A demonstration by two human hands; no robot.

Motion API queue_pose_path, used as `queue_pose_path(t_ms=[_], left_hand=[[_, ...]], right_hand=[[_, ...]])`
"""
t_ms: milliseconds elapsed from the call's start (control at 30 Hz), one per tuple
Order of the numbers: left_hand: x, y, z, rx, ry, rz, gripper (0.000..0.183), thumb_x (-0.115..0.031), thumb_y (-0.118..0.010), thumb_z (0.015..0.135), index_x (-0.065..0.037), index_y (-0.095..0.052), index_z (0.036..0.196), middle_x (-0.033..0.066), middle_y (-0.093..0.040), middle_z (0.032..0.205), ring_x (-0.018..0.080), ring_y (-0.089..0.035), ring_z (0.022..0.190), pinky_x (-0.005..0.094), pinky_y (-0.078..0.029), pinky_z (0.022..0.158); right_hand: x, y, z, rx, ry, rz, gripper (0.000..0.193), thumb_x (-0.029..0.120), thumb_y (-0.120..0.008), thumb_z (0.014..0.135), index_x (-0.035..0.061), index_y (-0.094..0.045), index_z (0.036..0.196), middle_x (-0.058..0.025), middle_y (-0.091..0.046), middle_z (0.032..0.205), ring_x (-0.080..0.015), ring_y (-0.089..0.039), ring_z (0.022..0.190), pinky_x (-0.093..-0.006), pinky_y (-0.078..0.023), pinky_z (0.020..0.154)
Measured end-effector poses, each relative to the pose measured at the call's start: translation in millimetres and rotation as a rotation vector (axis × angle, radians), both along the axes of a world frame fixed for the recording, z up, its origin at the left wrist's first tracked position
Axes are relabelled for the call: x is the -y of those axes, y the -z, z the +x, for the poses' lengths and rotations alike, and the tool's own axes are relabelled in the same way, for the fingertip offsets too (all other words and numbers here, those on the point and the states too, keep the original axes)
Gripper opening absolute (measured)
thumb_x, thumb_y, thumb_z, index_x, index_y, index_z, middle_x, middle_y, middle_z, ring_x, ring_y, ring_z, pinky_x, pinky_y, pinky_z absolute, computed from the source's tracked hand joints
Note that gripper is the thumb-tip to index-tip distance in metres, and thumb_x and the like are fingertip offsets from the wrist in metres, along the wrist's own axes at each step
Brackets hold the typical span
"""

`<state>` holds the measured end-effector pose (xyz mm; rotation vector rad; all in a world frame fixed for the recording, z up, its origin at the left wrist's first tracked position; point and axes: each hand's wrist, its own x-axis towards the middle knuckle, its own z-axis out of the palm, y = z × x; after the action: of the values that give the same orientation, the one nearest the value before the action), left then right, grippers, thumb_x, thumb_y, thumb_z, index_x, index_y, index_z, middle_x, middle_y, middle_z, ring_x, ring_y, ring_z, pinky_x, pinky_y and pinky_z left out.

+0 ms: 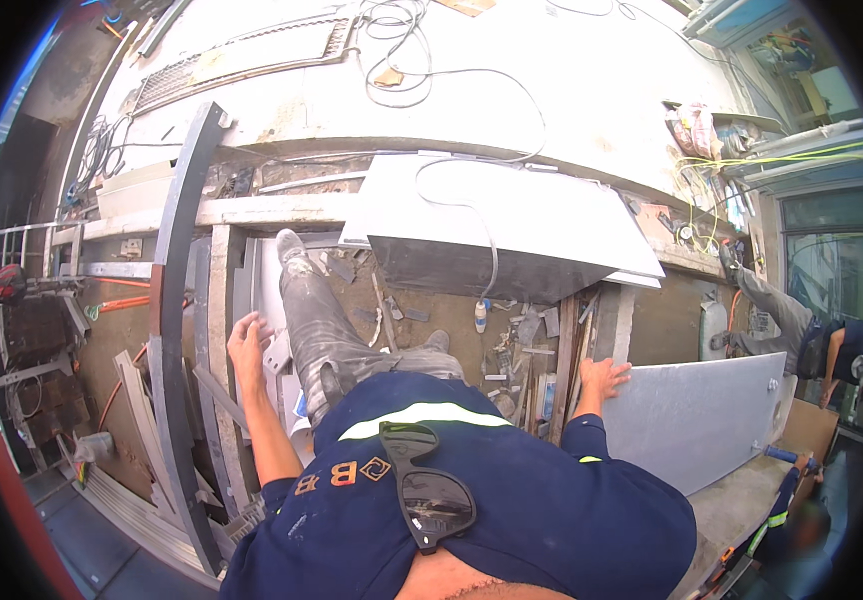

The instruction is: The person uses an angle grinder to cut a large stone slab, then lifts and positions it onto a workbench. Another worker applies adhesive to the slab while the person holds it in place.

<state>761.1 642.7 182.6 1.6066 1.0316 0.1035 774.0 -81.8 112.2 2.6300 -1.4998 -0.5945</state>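
Observation:
My left hand [249, 345] is raised beside a pale upright-looking beam [222, 310], fingers loosely bent and apart, with nothing visible in it. Whether its fingertips touch the beam, I cannot tell. On the other side, my right hand [604, 381] has its fingers stretched toward the near left corner of a large grey panel [702, 415]. The fingers reach that corner or lie just beside it; the contact is unclear. A long dark grey metal beam [174, 260] slants past my left hand. In front of me, a white-topped slab [502, 205] rests over the rubble-strewn gap.
Offcuts and broken pieces [527, 335] litter the floor around a small bottle [482, 315]. Cables [402, 85] loop across the bright far surface near a metal grating [242, 65]. One co-worker [847, 350] bends at the right; another's hand [802, 462] is by a blue-handled tool [780, 454].

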Motion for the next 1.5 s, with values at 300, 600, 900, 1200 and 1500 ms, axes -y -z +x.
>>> queue_pose_path(t_ms=[300, 600, 900, 1200, 1500], left_hand=[[-249.5, 63.0, 346.0, -0.013, 0.441, 0.085, 0.031, -0.023, -0.062, 0.109, -0.005, -0.073, 0.131, 0.0080, -0.075, 0.113, 0.0154, -0.072, 0.091, 0.0322, -0.053, 0.078], [-359.2, 6.3, 648.6, 0.292, 0.739, 0.404, 0.034, -0.017, -0.073, 0.100, 0.000, -0.072, 0.129, 0.0179, -0.078, 0.115, 0.0236, -0.076, 0.096, 0.0387, -0.058, 0.091], [-349.9, 74.1, 623.2, -0.579, 1.574, 0.074, 0.072, -0.054, -0.073, 0.093, -0.005, -0.066, 0.146, 0.0242, -0.073, 0.137, 0.0462, -0.068, 0.127, 0.0507, -0.054, 0.109], [-398.1, 41.5, 910.2, -0.484, 1.344, 0.466, 0.043, -0.032, -0.062, 0.094, -0.003, -0.081, 0.117, 0.0201, -0.081, 0.113, 0.0366, -0.078, 0.112, 0.0505, -0.062, 0.090], [-273.5, 10.3, 1114.9, -0.623, 0.828, -0.126, 0.036, -0.021, -0.063, 0.100, -0.002, -0.073, 0.129, 0.0196, -0.078, 0.118, 0.0298, -0.078, 0.108, 0.0488, -0.061, 0.085]], right_hand=[[-283.2, 98.1, 303.2, 0.296, -0.466, 0.644, 0.048, 0.029, -0.076, 0.092, 0.0085, -0.068, 0.135, -0.0327, -0.036, 0.169, -0.0463, -0.049, 0.147, -0.0502, -0.046, 0.120], [-492.0, -96.2, 559.6, 0.126, -0.339, 0.857, 0.046, 0.035, -0.068, 0.097, 0.0098, -0.071, 0.136, -0.0211, -0.066, 0.148, -0.0384, -0.067, 0.130, -0.0477, -0.051, 0.113], [-373.6, -265.5, 537.5, 0.719, 0.350, 0.533, 0.030, 0.023, -0.066, 0.099, 0.0034, -0.072, 0.121, -0.0101, -0.076, 0.097, -0.0183, -0.075, 0.080, -0.0340, -0.057, 0.059], [-472.9, -144.5, 426.0, 0.652, 1.270, 0.609, 0.026, 0.014, -0.061, 0.099, -0.0024, -0.067, 0.118, -0.0199, -0.071, 0.104, -0.0337, -0.074, 0.085, -0.0475, -0.060, 0.066], [-454.8, -29.9, 775.3, 0.164, 0.721, 0.932, 0.043, 0.022, -0.066, 0.088, -0.0040, -0.077, 0.120, -0.0289, -0.074, 0.131, -0.0427, -0.073, 0.123, -0.0508, -0.062, 0.093]])
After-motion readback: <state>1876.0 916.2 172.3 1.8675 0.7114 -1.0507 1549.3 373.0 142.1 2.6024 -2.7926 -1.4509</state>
